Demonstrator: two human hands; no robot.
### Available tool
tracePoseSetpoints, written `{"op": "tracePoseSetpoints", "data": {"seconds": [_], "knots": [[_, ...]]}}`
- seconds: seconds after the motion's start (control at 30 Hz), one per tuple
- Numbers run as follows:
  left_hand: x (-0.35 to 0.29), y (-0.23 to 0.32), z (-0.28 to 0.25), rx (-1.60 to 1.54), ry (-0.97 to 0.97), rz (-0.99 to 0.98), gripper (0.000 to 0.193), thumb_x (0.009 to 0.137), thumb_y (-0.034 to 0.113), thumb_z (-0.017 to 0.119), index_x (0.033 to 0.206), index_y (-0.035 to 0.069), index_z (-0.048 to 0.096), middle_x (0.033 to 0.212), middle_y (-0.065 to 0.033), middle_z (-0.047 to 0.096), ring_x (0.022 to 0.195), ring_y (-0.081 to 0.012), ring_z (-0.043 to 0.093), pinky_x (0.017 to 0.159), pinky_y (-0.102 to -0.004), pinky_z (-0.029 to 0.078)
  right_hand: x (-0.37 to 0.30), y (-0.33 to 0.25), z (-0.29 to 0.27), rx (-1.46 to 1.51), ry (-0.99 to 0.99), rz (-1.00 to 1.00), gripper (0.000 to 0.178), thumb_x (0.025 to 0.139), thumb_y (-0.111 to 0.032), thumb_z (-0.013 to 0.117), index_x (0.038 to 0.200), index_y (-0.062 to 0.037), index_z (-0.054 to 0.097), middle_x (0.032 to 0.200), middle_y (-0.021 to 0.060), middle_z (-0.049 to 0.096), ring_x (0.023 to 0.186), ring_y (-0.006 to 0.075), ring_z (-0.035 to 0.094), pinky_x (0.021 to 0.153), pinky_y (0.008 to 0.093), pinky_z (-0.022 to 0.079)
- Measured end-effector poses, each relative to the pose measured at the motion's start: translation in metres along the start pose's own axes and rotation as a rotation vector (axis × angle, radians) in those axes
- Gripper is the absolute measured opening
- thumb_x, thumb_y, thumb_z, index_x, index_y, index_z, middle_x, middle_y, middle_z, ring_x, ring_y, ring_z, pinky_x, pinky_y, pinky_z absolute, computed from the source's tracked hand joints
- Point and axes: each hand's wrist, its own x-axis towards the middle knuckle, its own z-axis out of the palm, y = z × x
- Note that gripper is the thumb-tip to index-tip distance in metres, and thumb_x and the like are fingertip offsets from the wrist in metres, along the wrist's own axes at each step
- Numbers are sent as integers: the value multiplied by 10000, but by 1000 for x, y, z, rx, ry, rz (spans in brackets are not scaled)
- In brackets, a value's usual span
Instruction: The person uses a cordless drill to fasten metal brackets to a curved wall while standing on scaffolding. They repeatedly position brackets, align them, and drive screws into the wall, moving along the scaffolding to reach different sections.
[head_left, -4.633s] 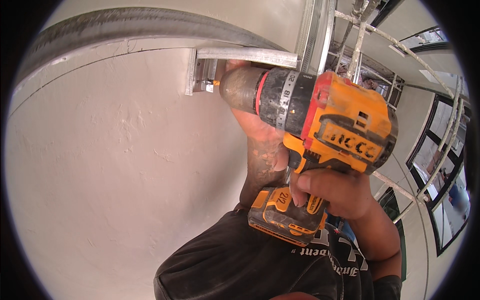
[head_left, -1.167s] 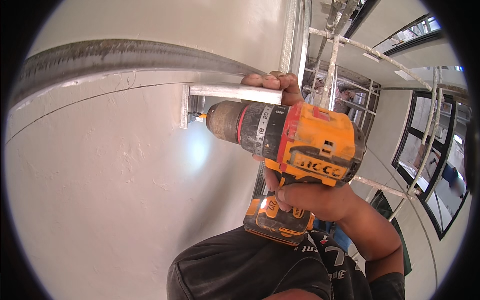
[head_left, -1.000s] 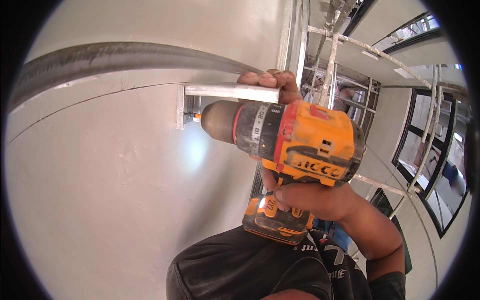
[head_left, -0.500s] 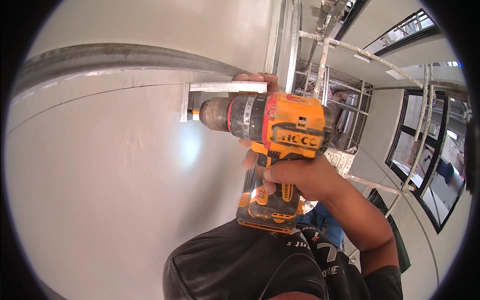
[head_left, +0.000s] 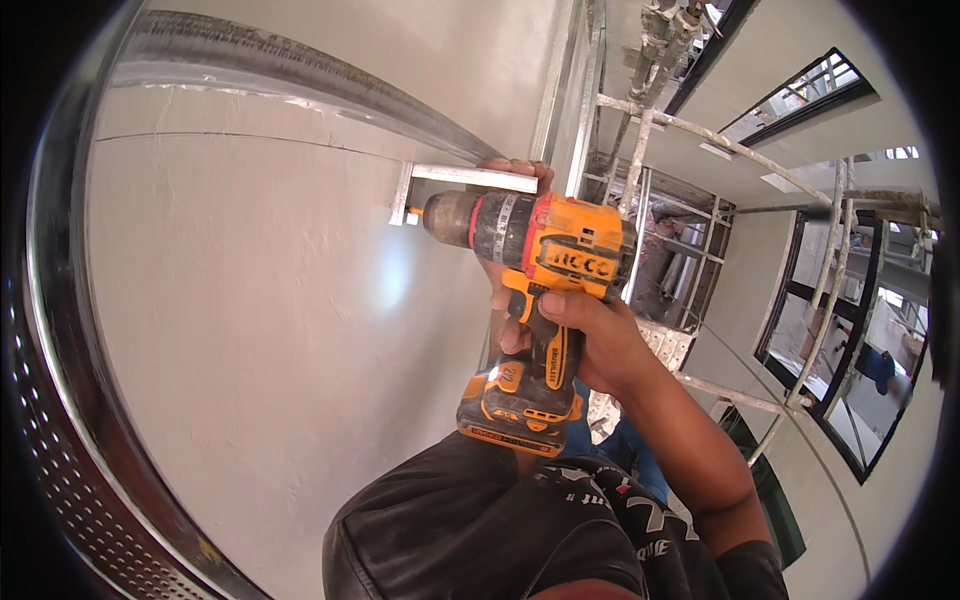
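Observation:
My right hand (head_left: 600,345) is wrapped round the handle of an orange and black cordless drill (head_left: 585,245), its thumb on the near side. The drill lies level, its chuck pointing left at the short upright leg of an L-shaped metal bracket (head_left: 480,178). A short bit in the chuck reaches that leg. My left hand (head_left: 530,172) shows only as fingers curled over the bracket's long arm, beside the grey metal channel; the drill hides the rest. The drill's lamp throws a bright spot on the pale wall (head_left: 290,330).
The grey channel (head_left: 300,70) runs along the wall above a thin drawn line. At the far left curves a shiny metal profile with a perforated strip (head_left: 95,500). Scaffold tubes (head_left: 740,130) stand to the right, before black-framed windows (head_left: 820,330) with a blurred person beyond.
The view has shifted, bringing the shiny profile into sight at the left. The drill's chuck and the bracket appear slightly farther right. Both hands keep their holds.

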Motion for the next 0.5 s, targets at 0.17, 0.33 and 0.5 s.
{"op": "tracePoseSetpoints", "data": {"seconds": [0.17, 0.33, 0.5], "knots": [[-13, -2, 27, 38, -5, 14, 1261, 450, 510, 1040, 1418, -32, 442, 1293, -205, 610, 1304, -294, 564, 1153, -417, 450, -21, 6, -6, 32, -169, -154, 681, 933, -386, 674, 1464, -12, 469, 1344, 198, 621, 1108, 274, 670, 965, 427, 551], [-30, -14, 92, 29, 91, 18, 1211, 498, 566, 1008, 1382, -47, 452, 1319, -210, 579, 1256, -275, 590, 1070, -388, 522, -54, 5, 0, 299, -372, -395, 970, 939, -768, 433, 1574, -38, 357, 1527, 221, 479, 1388, 375, 504, 1158, 538, 390], [-43, -15, 137, 113, 76, -191, 826, 687, 497, 935, 1251, -9, 606, 1133, -208, 669, 1041, -247, 674, 871, -335, 592, -130, 21, -27, 602, -169, -288, 1015, 945, -823, 318, 1593, -41, 326, 1596, 184, 414, 1450, 398, 419, 1185, 559, 339]]}}
